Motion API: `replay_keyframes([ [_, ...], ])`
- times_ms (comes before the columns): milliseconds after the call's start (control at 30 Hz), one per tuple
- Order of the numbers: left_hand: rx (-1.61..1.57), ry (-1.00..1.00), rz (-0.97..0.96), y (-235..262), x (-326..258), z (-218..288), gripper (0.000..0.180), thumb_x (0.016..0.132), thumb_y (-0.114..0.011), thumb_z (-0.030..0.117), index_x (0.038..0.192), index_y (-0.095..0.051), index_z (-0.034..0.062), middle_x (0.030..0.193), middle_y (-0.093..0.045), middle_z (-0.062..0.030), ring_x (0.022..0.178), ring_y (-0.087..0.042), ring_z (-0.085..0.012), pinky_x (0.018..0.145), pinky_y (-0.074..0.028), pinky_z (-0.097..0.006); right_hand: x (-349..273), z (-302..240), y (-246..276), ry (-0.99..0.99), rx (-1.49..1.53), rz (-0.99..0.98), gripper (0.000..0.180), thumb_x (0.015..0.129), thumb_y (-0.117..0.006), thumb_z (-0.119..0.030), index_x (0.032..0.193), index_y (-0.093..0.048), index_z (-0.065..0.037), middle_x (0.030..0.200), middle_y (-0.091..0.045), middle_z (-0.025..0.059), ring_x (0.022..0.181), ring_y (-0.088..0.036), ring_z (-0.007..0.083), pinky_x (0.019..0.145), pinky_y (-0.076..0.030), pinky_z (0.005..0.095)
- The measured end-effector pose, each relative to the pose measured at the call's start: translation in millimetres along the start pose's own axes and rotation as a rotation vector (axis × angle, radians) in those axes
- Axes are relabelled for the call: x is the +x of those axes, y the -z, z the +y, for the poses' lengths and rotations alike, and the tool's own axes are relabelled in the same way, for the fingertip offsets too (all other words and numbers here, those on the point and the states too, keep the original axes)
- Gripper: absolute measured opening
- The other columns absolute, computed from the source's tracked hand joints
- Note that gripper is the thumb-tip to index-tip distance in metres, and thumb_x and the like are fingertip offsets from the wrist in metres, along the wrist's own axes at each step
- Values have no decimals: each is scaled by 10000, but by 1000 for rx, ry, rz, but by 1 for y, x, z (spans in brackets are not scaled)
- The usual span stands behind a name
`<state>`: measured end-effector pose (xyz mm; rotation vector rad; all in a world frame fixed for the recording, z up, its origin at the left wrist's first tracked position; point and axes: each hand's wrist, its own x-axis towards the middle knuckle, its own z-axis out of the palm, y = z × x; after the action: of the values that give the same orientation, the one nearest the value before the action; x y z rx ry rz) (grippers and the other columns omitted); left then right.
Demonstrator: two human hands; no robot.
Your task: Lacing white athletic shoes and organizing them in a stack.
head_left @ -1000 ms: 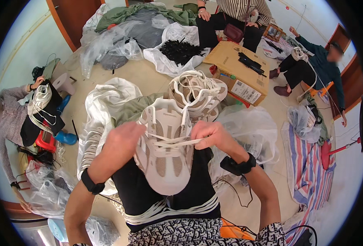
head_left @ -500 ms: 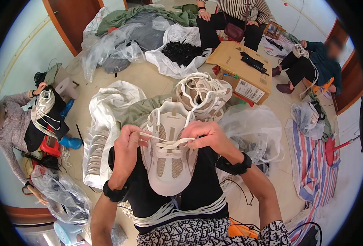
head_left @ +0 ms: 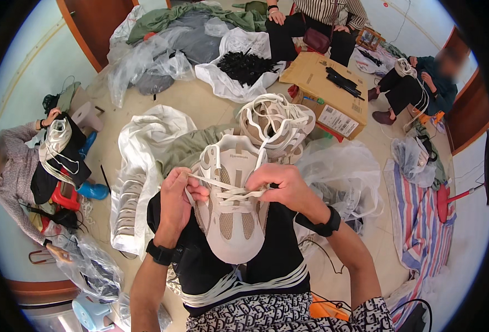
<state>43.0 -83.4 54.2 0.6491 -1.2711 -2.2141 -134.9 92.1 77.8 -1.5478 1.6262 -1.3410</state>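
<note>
Far to the left of both hands, a seated person [head_left: 12,171] holds another shoe [head_left: 55,145] against a dark apron, and nearer in, a white bag [head_left: 139,160] of shoe parts lies just left of the left hand [head_left: 177,200]. That left hand is pinched on a white lace [head_left: 222,185], and the lace runs across the tongue of a cream shoe [head_left: 230,221] that rests on the lap between the two hands, toe pointing toward the body. The right hand [head_left: 280,187] is closed on the lace and the shoe's upper edge; just beyond it lies a second cream shoe [head_left: 275,124], and farther right a cardboard box [head_left: 324,94] and a striped mat [head_left: 421,221].
</note>
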Motion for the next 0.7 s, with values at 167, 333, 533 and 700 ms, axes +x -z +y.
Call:
replay_keyframes([
  [167, -79, -34, 89, 3, -2, 0, 138, 930, -418, 152, 946, -473, 26, 702, -532, -48, 562, -591, -176, 539, -519, -295, 12, -8, -1, 191, -402, 78, 402, 565, -609, 18, 962, -604, -46, 874, -614, 44, 787, -589, 203, 717, -455, 310],
  [333, 324, -310, 141, 11, 9, 38, 151, 935, -420, 170, 934, -468, 26, 673, -524, -40, 553, -580, -169, 541, -497, -282, 14, -3, 3, 102, -309, -6, 391, 562, -602, 26, 942, -605, -65, 832, -610, 37, 789, -583, 215, 709, -459, 316],
  [533, 974, -673, 246, 24, 11, 97, 120, 933, -412, 118, 928, -482, 20, 627, -539, -65, 557, -561, -149, 559, -452, -253, 12, -4, 0, 149, -328, -12, 356, 564, -583, 44, 900, -594, -70, 773, -603, 27, 777, -574, 225, 690, -456, 333],
  [700, 1415, -723, 112, 25, 7, 113, 88, 907, -422, 51, 927, -494, 6, 618, -532, -87, 578, -558, -145, 559, -434, -255, 13, -7, -1, 156, -333, -3, 324, 574, -566, 44, 875, -590, -74, 727, -597, 20, 760, -563, 228, 665, -447, 334],
])
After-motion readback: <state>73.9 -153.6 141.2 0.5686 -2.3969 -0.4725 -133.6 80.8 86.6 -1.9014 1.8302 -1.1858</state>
